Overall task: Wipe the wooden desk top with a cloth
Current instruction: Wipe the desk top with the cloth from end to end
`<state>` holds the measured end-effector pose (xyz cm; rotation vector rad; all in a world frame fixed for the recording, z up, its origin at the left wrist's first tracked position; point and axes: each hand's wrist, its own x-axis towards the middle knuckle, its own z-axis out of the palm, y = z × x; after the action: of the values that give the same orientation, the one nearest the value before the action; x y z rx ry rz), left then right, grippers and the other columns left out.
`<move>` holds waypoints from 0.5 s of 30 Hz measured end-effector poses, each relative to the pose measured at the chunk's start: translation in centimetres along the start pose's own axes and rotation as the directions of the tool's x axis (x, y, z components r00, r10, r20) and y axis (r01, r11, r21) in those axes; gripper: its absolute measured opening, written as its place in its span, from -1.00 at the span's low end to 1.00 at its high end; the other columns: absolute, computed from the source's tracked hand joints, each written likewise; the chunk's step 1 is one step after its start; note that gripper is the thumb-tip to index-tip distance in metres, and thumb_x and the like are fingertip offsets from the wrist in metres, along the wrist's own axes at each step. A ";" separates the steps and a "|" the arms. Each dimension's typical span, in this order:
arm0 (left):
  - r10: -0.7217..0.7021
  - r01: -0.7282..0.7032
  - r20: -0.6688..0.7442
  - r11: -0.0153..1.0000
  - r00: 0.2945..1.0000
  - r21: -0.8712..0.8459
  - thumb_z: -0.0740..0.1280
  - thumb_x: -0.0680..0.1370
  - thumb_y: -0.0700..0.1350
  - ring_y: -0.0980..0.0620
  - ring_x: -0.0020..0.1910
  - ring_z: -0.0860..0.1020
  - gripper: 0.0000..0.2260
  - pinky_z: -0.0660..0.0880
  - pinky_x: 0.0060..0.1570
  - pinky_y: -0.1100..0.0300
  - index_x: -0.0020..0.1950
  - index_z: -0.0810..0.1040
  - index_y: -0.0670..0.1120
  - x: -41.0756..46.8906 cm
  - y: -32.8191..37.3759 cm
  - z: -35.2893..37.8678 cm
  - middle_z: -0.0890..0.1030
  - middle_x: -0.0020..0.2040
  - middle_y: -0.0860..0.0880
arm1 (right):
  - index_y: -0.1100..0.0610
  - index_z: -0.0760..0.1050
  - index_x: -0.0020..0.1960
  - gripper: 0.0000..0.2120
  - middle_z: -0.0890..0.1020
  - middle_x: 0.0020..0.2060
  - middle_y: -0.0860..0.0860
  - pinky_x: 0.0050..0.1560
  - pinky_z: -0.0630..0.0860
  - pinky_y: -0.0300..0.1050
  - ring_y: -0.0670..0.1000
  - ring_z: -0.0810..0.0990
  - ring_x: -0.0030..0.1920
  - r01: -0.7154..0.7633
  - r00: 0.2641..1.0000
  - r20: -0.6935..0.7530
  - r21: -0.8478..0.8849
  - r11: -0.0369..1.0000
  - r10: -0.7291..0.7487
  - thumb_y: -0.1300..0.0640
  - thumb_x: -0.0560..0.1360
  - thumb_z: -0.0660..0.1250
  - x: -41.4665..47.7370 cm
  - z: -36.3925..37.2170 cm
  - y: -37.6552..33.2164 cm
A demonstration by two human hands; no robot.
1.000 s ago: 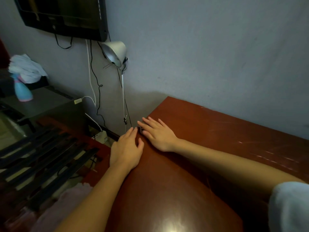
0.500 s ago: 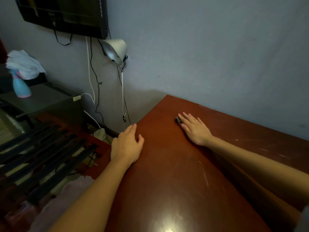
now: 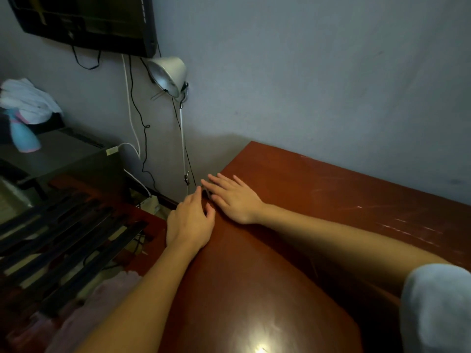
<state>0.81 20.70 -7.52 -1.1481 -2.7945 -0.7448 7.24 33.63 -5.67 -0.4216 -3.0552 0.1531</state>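
The reddish-brown wooden desk top (image 3: pixel 318 200) fills the right and lower part of the view, with pale scratches near the wall. My right hand (image 3: pixel 234 197) lies flat at the desk's left edge, fingers straight, pressing down a small dark cloth (image 3: pixel 207 193). Only a sliver of the cloth shows beside the fingers. My left hand (image 3: pixel 188 222) rests on the same edge just in front, thumb on the top and fingers reaching over the side, almost touching the right hand.
A white clamp lamp (image 3: pixel 168 72) and hanging cables run down the wall left of the desk, under a wall screen (image 3: pixel 84 19). A grey cabinet (image 3: pixel 63 154) carries a blue spray bottle (image 3: pixel 23 136) and white fabric (image 3: pixel 28 100). Dark slats (image 3: pixel 51 238) lie lower left.
My right hand, out toward the desk's middle half a second ago, has swept the cloth back left to the edge beside my left hand. The left hand has barely moved.
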 end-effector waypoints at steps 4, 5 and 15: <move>0.006 -0.006 0.002 1.000 1.000 -0.009 0.06 0.63 0.05 -0.04 0.31 0.44 -0.52 0.44 0.22 0.02 0.55 0.16 -0.04 -0.1 0.0 -0.1 0.37 0.44 -0.04 | -0.07 -0.03 0.56 -0.54 0.02 0.55 -0.05 0.50 -0.16 0.00 -0.03 -0.07 0.55 -0.112 0.994 0.009 -0.004 0.994 0.112 -0.01 0.67 -0.09 1.9 -0.6 3.6; 0.006 -0.006 0.005 1.000 1.000 -0.017 0.06 0.64 0.05 -0.04 0.31 0.44 -0.52 0.44 0.22 0.02 0.55 0.16 -0.04 -0.1 0.0 -0.1 0.38 0.43 -0.04 | -0.07 -0.03 0.56 -0.54 0.02 0.55 -0.05 0.50 -0.16 -0.01 -0.03 -0.06 0.55 -0.151 0.989 0.006 -0.001 0.989 0.151 -0.02 0.67 -0.10 1.8 -0.7 4.6; 0.086 -0.085 0.005 0.988 0.996 -0.129 0.11 0.64 -0.06 0.00 0.48 0.25 -0.54 0.30 0.39 0.06 0.54 0.18 -0.10 -0.6 -0.1 -1.0 0.24 0.52 -0.05 | -0.07 -0.09 0.56 -0.53 -0.05 0.55 -0.07 0.49 -0.21 -0.06 -0.06 -0.13 0.54 -0.306 0.952 -0.006 -0.012 0.952 0.306 -0.04 0.67 -0.13 -7.6 -1.1 3.5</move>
<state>1.02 19.82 -6.80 -1.2862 -2.7205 -0.9256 15.54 35.03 -5.24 -0.8941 -2.9660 0.1448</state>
